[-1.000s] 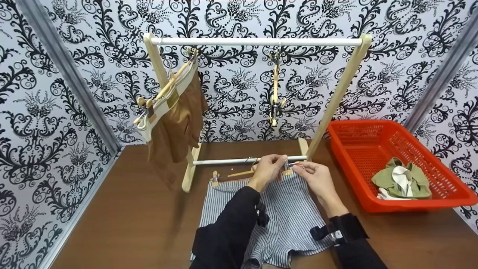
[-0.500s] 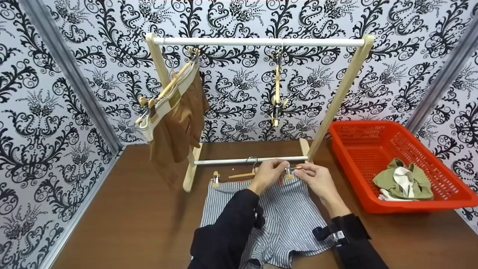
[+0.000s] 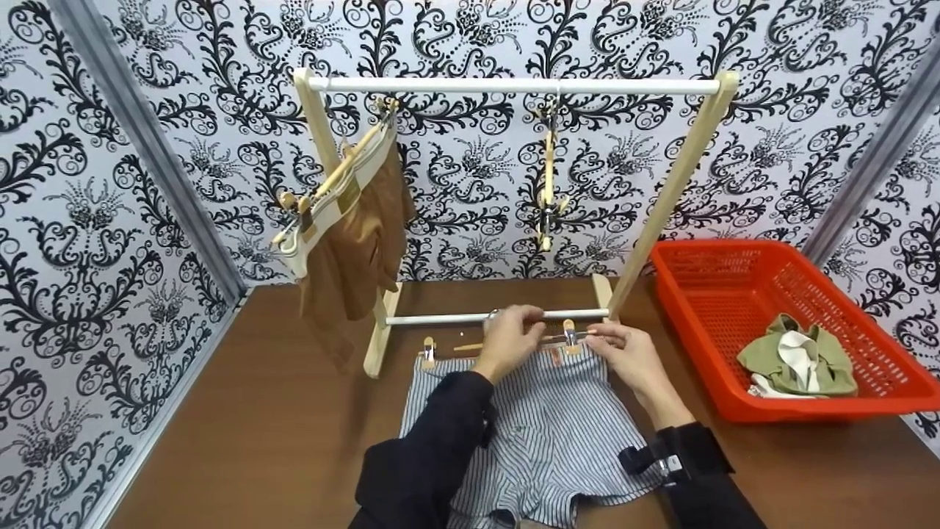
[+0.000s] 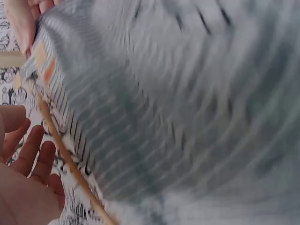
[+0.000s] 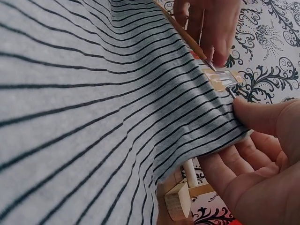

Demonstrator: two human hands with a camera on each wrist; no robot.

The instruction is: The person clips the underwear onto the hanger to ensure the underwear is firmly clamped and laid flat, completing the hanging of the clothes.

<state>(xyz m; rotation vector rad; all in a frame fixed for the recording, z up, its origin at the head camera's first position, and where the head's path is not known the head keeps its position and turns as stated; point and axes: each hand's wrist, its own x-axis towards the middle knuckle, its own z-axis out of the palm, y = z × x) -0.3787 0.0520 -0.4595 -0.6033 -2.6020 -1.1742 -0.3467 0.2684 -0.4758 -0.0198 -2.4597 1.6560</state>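
Note:
Grey-and-black striped shorts (image 3: pixel 565 433) hang from a wooden clip hanger, with its bar (image 4: pixel 70 161) along the waistband. One clip (image 3: pixel 570 336) grips the waistband near its right corner, another clip (image 3: pixel 429 353) near its left. My right hand (image 3: pixel 629 358) pinches the right waistband corner at the hanger's end; in the right wrist view the thumb (image 5: pixel 258 115) lies on top and the fingers run beneath the cloth. Over the middle of the hanger is my left hand (image 3: pixel 510 339), partly covering its hook. In the left wrist view its loosely bent fingers (image 4: pixel 35 150) are beside the bar, holding nothing.
Behind the shorts stands a rack with a white top rail (image 3: pixel 470 86) and wooden posts. Brown shorts (image 3: pixel 360 235) hang at its left, a bare clip hanger (image 3: pixel 548 176) right of centre. A red basket (image 3: pixel 705 330) at right holds green and white clothing (image 3: pixel 800 360).
My left hand has let go of the right clip and shifted left toward the hanger's middle. The right hand still pinches the waistband corner.

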